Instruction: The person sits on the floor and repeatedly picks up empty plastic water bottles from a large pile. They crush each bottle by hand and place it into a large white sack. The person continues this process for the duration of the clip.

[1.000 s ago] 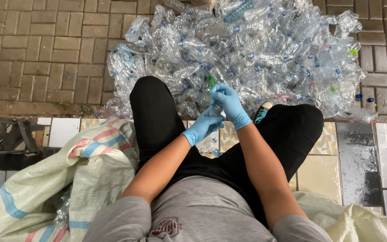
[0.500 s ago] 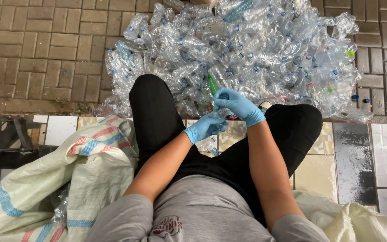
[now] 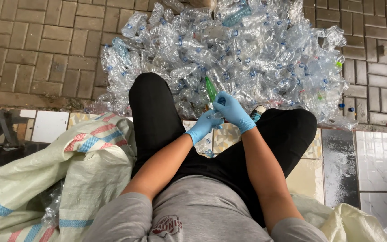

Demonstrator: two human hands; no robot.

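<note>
Seated on glossy patterned floor tiles, wet-looking at right, knees apart, facing brick paving. Step edge between tile and brick, grimy along the seam. Large heap of crushed clear plastic bottles on the brick, many with blue caps, reaching up to both knees. Loose caps scattered at the heap's right edge. Both hands in blue gloves, together between the knees. Right hand closed around a green plastic bottle, held upright just above the heap's near edge. Left hand pinched at the bottle's lower end. Striped woven sack slumped at left, touching the left thigh; pale sack at lower right.
</note>
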